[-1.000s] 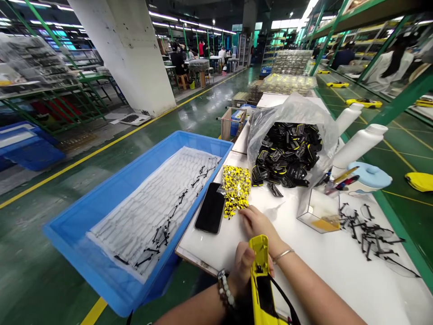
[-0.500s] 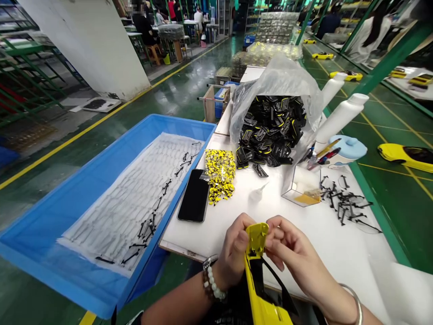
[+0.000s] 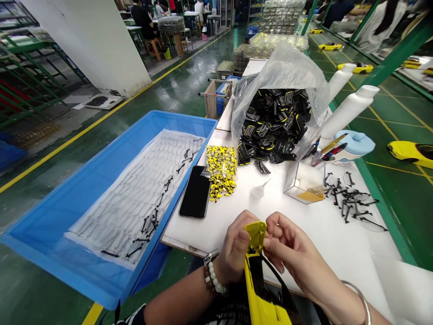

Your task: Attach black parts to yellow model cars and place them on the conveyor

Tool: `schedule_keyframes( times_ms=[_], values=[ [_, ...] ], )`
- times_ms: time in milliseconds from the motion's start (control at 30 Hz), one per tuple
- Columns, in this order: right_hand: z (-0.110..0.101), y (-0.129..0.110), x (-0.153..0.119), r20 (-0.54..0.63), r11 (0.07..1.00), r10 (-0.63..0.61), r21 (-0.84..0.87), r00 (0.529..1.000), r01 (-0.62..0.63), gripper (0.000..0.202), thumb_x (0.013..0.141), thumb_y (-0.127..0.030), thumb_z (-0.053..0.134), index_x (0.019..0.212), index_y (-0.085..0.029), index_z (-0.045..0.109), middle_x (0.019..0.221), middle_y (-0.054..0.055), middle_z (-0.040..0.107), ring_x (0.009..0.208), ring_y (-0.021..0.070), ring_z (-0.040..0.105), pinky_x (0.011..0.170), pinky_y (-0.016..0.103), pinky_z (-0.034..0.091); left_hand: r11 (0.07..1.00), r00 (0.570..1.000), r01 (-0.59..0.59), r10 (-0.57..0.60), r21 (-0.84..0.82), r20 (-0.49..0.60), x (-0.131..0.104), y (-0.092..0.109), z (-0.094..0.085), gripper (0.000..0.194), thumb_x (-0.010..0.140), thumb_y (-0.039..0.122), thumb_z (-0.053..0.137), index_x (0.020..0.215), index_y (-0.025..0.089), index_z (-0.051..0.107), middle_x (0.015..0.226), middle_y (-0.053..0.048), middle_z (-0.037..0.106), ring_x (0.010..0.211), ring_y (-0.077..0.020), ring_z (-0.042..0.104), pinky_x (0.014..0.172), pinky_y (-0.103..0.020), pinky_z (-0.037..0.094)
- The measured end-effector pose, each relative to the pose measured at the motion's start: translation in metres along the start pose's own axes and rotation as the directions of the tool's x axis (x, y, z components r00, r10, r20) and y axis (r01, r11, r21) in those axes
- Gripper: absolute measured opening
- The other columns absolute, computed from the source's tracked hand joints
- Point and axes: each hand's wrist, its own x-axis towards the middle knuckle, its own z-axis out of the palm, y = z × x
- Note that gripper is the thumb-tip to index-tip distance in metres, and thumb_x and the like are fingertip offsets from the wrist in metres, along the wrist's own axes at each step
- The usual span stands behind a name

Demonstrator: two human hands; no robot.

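Note:
A yellow model car (image 3: pixel 267 311) is held low in front of me, its raised yellow lid (image 3: pixel 256 234) tilted up to show the inner side. My left hand (image 3: pixel 235 246) wraps round the car's lid end from the left, thumb against the lid's edge. On the other side, my right hand (image 3: pixel 287 246) has its thumb and forefinger pinched together at the lid's right edge; whatever lies between them is hidden. A black strip crosses the car's dark opening below the right fingers.
Beyond my hands are a phone (image 3: pixel 195 192), a bag of small yellow-black parts (image 3: pixel 221 167), a big bag of black parts (image 3: pixel 274 122), a dropper bottle (image 3: pixel 259 191), a clear box (image 3: pixel 304 183) and scattered black rods (image 3: pixel 353 198). A blue tray (image 3: pixel 40 253) stands left; yellow cars (image 3: pixel 411 152) sit right.
The view has shifted slightly, so the bench items appear a little higher and further right. Both hands keep their places at the lid, which is tilted slightly differently.

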Motion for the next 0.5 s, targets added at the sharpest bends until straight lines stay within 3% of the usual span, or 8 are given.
schedule_keyframes(
  times_ms=[300, 367, 400, 433, 500],
  values=[
    [0.001, 0.009, -0.006, 0.012, 0.996, 0.01, 0.089, 1.0, -0.011, 0.031, 0.086, -0.034, 0.068, 0.081, -0.022, 0.039, 0.062, -0.008, 0.041, 0.05, 0.0045, 0.034, 0.043, 0.013, 0.026, 0.998, 0.998, -0.047, 0.048, -0.041, 0.043, 0.003, -0.003, 0.0, 0.057, 0.095, 0.057, 0.023, 0.08, 0.015, 0.059, 0.078, -0.005, 0.048, 0.072, -0.0188, 0.048, 0.067, -0.034, 0.038],
    [-0.003, 0.01, -0.011, -0.046, 0.999, -0.012, -0.04, 0.999, 0.011, 0.028, 0.086, -0.036, 0.067, 0.083, -0.023, 0.043, 0.064, -0.007, 0.043, 0.051, 0.0062, 0.036, 0.044, 0.015, 0.03, 0.997, 0.996, -0.035, 0.04, -0.063, 0.079, 0.003, -0.006, -0.002, 0.059, 0.093, 0.061, 0.025, 0.078, 0.015, 0.058, 0.076, -0.005, 0.049, 0.071, -0.0182, 0.048, 0.065, -0.033, 0.038],
    [-0.005, 0.009, -0.016, -0.104, 0.984, -0.079, -0.169, 0.991, 0.061, 0.023, 0.087, -0.036, 0.066, 0.084, -0.024, 0.045, 0.066, -0.005, 0.044, 0.054, 0.0079, 0.039, 0.046, 0.017, 0.033, 0.997, 0.994, -0.024, 0.031, -0.078, 0.101, 0.004, -0.007, -0.003, 0.059, 0.092, 0.062, 0.025, 0.077, 0.015, 0.057, 0.075, -0.005, 0.049, 0.069, -0.0176, 0.048, 0.064, -0.033, 0.038],
    [-0.007, 0.008, -0.021, -0.119, 0.935, -0.197, -0.322, 0.973, 0.15, 0.017, 0.089, -0.035, 0.063, 0.085, -0.026, 0.049, 0.068, -0.003, 0.047, 0.057, 0.0101, 0.043, 0.048, 0.02, 0.036, 0.995, 0.992, -0.007, 0.019, -0.096, 0.125, 0.004, -0.008, -0.004, 0.059, 0.092, 0.063, 0.025, 0.077, 0.015, 0.056, 0.075, -0.005, 0.05, 0.067, -0.0167, 0.048, 0.062, -0.032, 0.038],
    [-0.007, 0.003, -0.036, 0.017, 0.734, -0.43, -0.575, 0.903, 0.361, 0.007, 0.093, -0.035, 0.054, 0.089, -0.029, 0.056, 0.073, 0.001, 0.048, 0.063, 0.0148, 0.048, 0.052, 0.025, 0.041, 0.99, 0.986, 0.042, -0.019, -0.133, 0.168, 0.004, -0.008, -0.006, 0.058, 0.091, 0.064, 0.026, 0.077, 0.015, 0.055, 0.077, -0.004, 0.05, 0.063, -0.0147, 0.049, 0.058, -0.029, 0.039]
  ],
)
